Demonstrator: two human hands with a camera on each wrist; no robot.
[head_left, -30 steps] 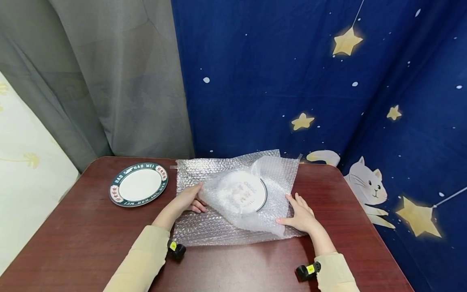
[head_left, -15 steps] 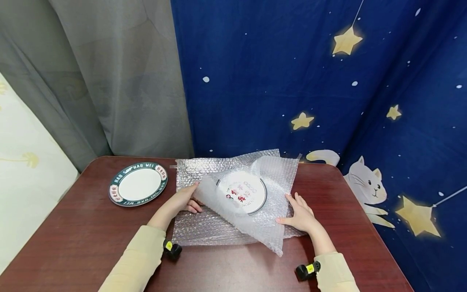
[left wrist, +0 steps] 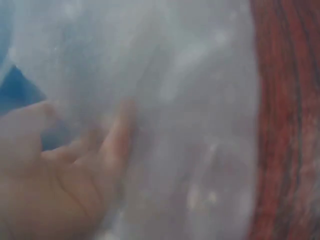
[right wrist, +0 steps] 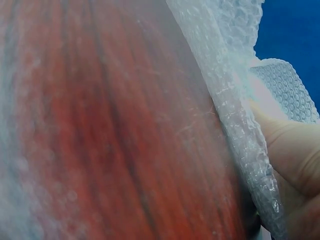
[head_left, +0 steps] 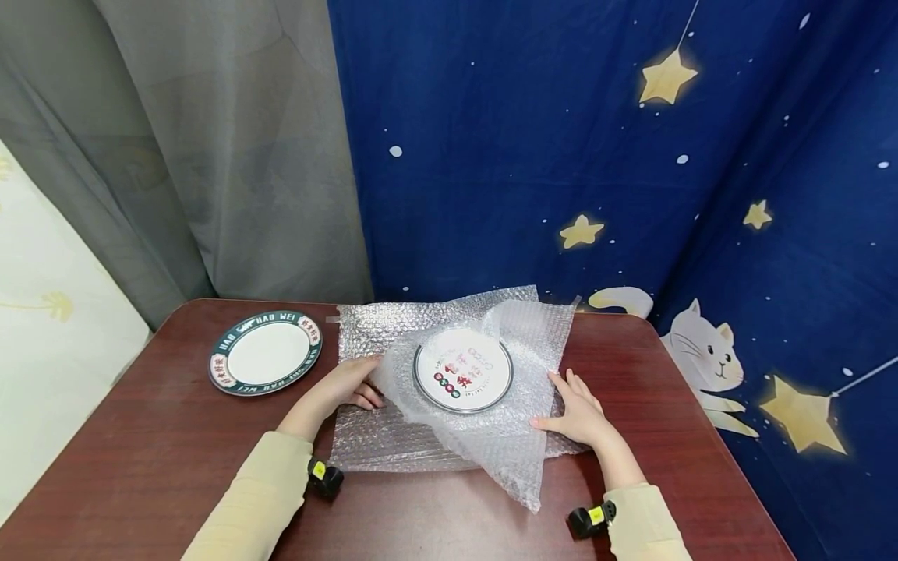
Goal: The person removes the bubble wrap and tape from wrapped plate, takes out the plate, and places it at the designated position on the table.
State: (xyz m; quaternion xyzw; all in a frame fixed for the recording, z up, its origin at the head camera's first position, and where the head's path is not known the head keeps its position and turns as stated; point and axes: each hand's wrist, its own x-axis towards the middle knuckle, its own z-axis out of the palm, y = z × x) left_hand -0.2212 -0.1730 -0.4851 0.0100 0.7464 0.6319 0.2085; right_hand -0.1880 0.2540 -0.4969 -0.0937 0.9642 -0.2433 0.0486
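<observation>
A small white plate (head_left: 463, 370) with a dark rim and red print lies on a sheet of bubble wrap (head_left: 372, 436), at the middle of the table in the head view. A translucent flap lies over part of it, the plate showing through, with a pointed corner reaching past the near edge. At the flap's left edge is my left hand (head_left: 351, 386), fingertips against the wrap. Its wrist view is blurred, with thumb and fingers apart. My right hand (head_left: 578, 409) rests on the right side of the wrap, thumb and fingers spread; the right wrist view shows only part of it.
A larger plate (head_left: 270, 354) with a green lettered rim sits at the left on the reddish-brown wooden table (head_left: 175, 460). Behind the table hang a grey curtain (head_left: 252, 156) and a blue star-patterned curtain (head_left: 491, 156).
The left hand has moved slightly left and toward me. The flap has lowered over the plate, its corner swinging toward the near edge and the print showing more clearly. The right hand stays put.
</observation>
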